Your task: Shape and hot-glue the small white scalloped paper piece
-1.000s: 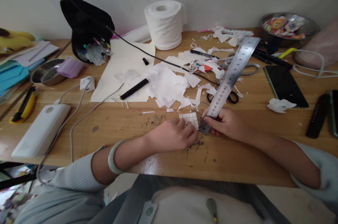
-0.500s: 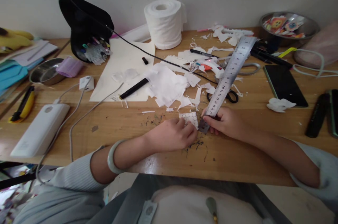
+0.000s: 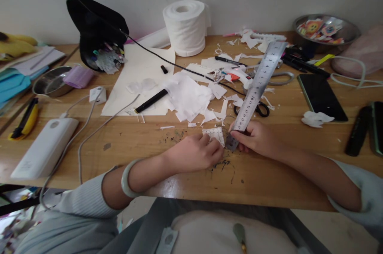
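My right hand (image 3: 254,138) grips a metal ruler (image 3: 257,88) near its 17 cm end. The ruler slants up and away, its other end raised toward the back of the table. My left hand (image 3: 197,152) is closed, with its fingertips pinching a small white piece of paper (image 3: 216,132) covered in drawn circles. The paper lies at the tabletop, close beside the ruler's lower end, and its near part is hidden under my fingers. Dark ink marks and crumbs spot the wood around both hands.
Paper scraps (image 3: 191,96), a glue gun (image 3: 239,78) and black-handled scissors (image 3: 263,109) lie beyond my hands. A tissue roll (image 3: 184,26) stands by the wall. A phone (image 3: 323,96) is at right; a power bank (image 3: 44,148) with cables and a yellow cutter (image 3: 25,118) sit left.
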Tool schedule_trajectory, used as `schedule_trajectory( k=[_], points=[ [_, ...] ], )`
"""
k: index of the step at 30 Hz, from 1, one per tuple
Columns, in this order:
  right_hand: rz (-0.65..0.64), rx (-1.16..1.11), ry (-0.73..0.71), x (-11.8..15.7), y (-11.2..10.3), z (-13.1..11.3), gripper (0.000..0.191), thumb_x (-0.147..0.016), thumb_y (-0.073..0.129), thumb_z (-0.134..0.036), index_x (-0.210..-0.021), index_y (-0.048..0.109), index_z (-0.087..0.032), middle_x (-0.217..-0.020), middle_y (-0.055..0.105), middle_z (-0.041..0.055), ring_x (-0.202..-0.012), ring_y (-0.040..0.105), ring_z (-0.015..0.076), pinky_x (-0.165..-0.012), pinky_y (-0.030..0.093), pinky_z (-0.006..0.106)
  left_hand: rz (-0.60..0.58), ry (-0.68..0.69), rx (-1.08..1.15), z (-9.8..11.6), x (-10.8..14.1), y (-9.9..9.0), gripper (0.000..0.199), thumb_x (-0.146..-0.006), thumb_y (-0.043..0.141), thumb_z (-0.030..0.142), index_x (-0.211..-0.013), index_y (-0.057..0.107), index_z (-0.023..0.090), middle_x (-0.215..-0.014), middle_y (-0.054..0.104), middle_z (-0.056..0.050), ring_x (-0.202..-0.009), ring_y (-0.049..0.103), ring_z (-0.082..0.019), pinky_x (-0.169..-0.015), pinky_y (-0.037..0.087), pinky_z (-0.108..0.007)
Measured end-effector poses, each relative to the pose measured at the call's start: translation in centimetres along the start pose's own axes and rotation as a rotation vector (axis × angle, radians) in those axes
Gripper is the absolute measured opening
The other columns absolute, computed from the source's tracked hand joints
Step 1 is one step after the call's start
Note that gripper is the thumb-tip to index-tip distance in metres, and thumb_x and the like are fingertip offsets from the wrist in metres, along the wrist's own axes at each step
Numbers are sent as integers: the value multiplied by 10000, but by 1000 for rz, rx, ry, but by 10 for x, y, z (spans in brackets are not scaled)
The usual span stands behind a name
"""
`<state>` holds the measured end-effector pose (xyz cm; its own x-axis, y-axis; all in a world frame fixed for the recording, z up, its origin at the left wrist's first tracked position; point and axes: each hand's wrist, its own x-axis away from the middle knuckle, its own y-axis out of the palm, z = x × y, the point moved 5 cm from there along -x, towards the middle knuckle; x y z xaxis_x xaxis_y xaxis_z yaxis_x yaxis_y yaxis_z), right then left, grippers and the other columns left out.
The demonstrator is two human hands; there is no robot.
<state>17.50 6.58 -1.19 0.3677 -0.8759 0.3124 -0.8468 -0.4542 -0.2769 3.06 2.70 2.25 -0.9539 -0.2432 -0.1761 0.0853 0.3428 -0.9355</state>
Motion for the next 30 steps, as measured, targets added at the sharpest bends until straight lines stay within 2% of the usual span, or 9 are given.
schedule_trajectory(
  k=[21, 30],
  points=[
    [-24, 39, -10, 0, 2, 1, 182, -777, 529, -359, -740, 560, -184, -498, 537, -37, -385, 482, 78, -363, 386, 192, -9, 3, 8, 0, 0, 0, 100, -858, 477, 127, -893, 570, 142, -723, 598, -18, -592, 559, -145, -481, 389, -269],
    [-10, 82, 26, 0, 3, 6, 239, -778, 526, -403, -784, 581, -171, -547, 579, -4, -441, 536, 112, -422, 437, 236, -4, 14, 8, 1, 0, 1, 112, -855, 472, 116, -902, 573, 133, -744, 606, -17, -595, 574, -152, -477, 413, -279]
  ],
)
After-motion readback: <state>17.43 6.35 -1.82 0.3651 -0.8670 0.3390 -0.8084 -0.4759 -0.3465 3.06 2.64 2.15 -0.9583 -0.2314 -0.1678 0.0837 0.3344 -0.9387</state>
